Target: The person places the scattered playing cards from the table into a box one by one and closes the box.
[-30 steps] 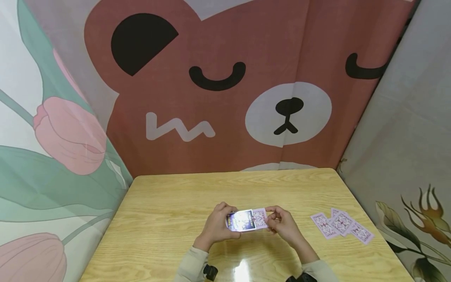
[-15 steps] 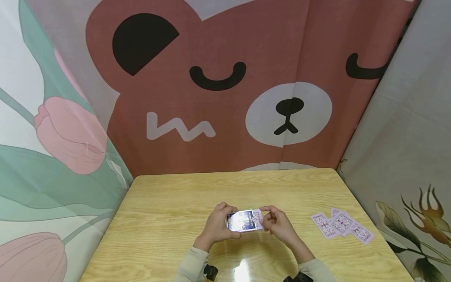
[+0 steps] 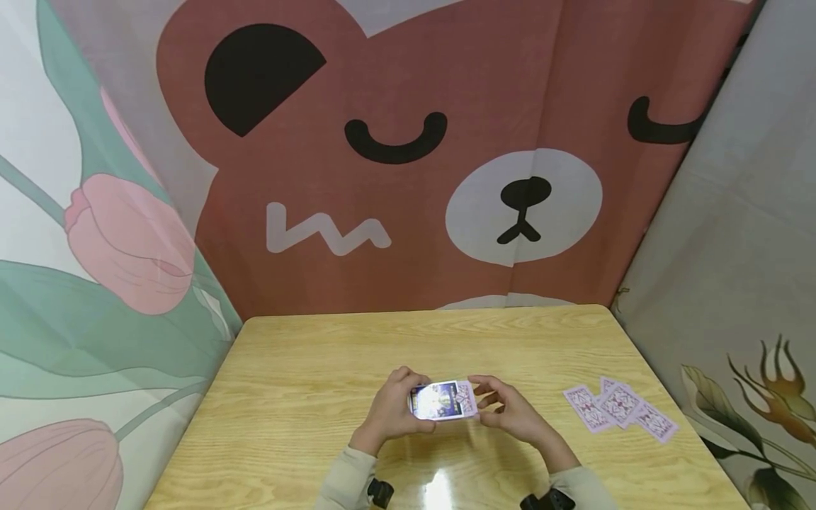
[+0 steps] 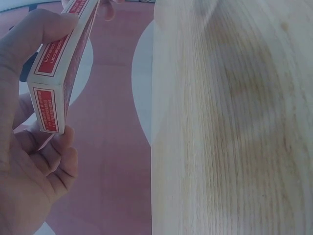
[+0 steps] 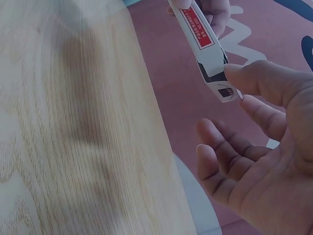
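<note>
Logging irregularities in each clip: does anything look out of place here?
Mildly: four loose cards lie askew and overlapping on the right of the table, odd only for being apart from the held card box. No damage shows.

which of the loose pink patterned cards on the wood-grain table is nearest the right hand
The leftmost pink patterned rectangular card in the head view; the other loose cards lie farther right, beyond it from the right hand.
</note>
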Motion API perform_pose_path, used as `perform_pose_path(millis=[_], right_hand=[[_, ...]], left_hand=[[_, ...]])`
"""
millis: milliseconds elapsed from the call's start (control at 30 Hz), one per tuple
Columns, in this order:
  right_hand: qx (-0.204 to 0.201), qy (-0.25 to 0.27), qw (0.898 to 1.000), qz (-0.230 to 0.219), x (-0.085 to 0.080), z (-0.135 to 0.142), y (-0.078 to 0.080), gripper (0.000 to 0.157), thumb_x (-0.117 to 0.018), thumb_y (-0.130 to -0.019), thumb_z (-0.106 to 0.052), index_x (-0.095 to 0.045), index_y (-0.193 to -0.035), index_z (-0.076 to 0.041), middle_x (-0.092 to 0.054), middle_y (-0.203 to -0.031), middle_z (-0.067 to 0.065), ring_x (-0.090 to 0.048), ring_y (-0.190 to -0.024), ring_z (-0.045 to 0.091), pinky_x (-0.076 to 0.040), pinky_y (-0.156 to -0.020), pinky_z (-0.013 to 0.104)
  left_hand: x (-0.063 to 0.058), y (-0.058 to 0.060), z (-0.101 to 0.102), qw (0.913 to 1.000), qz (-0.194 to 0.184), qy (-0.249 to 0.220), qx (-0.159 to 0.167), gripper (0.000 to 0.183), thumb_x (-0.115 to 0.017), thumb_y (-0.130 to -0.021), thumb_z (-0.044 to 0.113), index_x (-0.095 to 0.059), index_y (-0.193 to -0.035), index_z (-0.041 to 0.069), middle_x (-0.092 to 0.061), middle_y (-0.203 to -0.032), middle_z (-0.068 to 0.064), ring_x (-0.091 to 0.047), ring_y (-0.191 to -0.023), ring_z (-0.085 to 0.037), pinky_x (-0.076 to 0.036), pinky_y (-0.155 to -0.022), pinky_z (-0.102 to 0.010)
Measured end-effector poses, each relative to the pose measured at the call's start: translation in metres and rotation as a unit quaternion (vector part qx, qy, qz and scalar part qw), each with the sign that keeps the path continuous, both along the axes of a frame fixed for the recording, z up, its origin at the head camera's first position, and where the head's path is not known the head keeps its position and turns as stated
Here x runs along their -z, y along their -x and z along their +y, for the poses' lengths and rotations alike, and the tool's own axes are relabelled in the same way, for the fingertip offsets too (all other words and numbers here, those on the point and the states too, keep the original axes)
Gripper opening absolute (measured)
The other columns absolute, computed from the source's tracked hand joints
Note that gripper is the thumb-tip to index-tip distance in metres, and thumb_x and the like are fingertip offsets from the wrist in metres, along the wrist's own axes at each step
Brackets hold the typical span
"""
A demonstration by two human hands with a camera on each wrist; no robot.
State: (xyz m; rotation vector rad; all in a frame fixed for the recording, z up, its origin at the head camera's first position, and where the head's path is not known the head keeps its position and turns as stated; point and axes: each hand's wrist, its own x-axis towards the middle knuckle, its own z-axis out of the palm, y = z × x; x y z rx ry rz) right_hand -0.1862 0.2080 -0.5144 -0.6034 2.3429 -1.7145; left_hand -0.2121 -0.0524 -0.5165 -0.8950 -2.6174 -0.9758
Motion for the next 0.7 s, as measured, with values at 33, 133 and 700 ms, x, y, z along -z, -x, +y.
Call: perform_pose_path(millis=[33,133,700], right_hand=[[-0.002,0.002,1.0,0.001,0.0,0.0,0.0,0.058,-0.067,-0.081,-0.002,-0.042,-0.134,-0.001,-0.049,-0.114,0.022,-0.051,-0.092,0.036,-0.042,-0.069,0.042],[-0.008,0.004,1.0,0.004,-0.013,-0.004,-0.004,0.056,-0.066,-0.081,0.003,-0.042,-0.132,0.003,-0.048,-0.112,0.026,-0.051,-0.092,0.04,-0.043,-0.068,0.041],[-0.022,-0.004,1.0,0.009,0.004,-0.001,0.003,0.059,-0.068,-0.081,-0.002,-0.043,-0.134,0.001,-0.047,-0.118,0.023,-0.051,-0.094,0.035,-0.047,-0.07,0.037]], left_hand=[[0.0,0.0,0.0,1.0,0.0,-0.002,0.001,0.065,-0.088,-0.048,0.032,-0.065,-0.106,0.011,-0.053,-0.093,0.005,-0.045,-0.081,-0.008,-0.044,-0.068,-0.022],[0.0,0.0,0.0,1.0,0.003,-0.006,0.005,0.065,-0.088,-0.048,0.031,-0.065,-0.106,0.011,-0.053,-0.092,0.005,-0.045,-0.08,-0.008,-0.043,-0.068,-0.022],[0.0,-0.001,-0.001,0.9998,0.003,-0.016,0.008,0.064,-0.087,-0.048,0.03,-0.066,-0.106,0.011,-0.052,-0.092,0.006,-0.046,-0.08,-0.007,-0.043,-0.068,-0.022]])
